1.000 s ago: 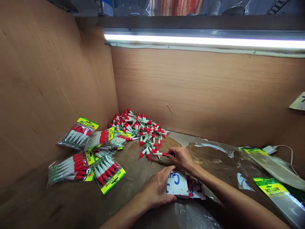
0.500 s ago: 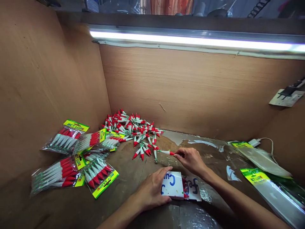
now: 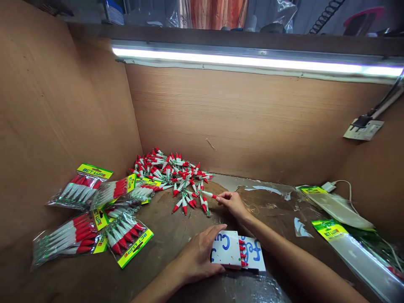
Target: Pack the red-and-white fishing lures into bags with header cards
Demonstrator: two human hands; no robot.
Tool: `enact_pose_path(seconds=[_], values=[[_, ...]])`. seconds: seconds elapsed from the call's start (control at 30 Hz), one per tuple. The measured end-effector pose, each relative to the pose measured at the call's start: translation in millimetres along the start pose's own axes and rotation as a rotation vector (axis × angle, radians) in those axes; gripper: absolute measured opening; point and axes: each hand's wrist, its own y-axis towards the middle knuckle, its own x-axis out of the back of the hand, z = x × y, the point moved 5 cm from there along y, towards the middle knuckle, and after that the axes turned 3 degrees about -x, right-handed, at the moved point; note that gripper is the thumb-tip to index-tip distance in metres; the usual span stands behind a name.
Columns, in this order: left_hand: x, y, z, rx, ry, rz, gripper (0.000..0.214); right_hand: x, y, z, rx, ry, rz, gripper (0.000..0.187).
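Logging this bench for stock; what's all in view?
Loose lures: many, red-white, back left
Bagged lures: at least five, red-white, left
Flat packets: at least two, clear, yellow-green, right
Box: one, white-blue, front centre
Lure tips: several, red, box's right end
Scraps: at least two, white, right
Adapter: one, white, back right
Plug: one, black, far right
Light tube: one, white, under shelf
Shelf: one, dark, top, clutter unclear
Walls: three, brown, around
Table: one, brown, below
Left hand: one, gripping box
Right hand: one, pinching lure
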Motion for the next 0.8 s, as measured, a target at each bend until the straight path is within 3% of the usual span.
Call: enact_pose_path(seconds=[0.1,0.27,0.57,0.8], values=[[-1.5,-1.9,4.4,0.008,0.010,-0.008,0.107,12.7,-22.4,19.2,0.101,-0.003,-0.043,0.037],[-0.5,-1.1,5.4,0.001,-0.001,-0.012,0.105,56.4,-79.9,36.1,0.224,-0.212,-0.104,0.027],[10.1,4.7,11.6,0.034,0.015,-0.004,0.099,93.7,-139.9,20.8,0.209,-0.349,-0.187,0.021],[12.0,8.6,7.3,0.066,-0.007,0.010,0.092,109.1,-165.6,10.9,0.164,-0.353,-0.209,0.024]])
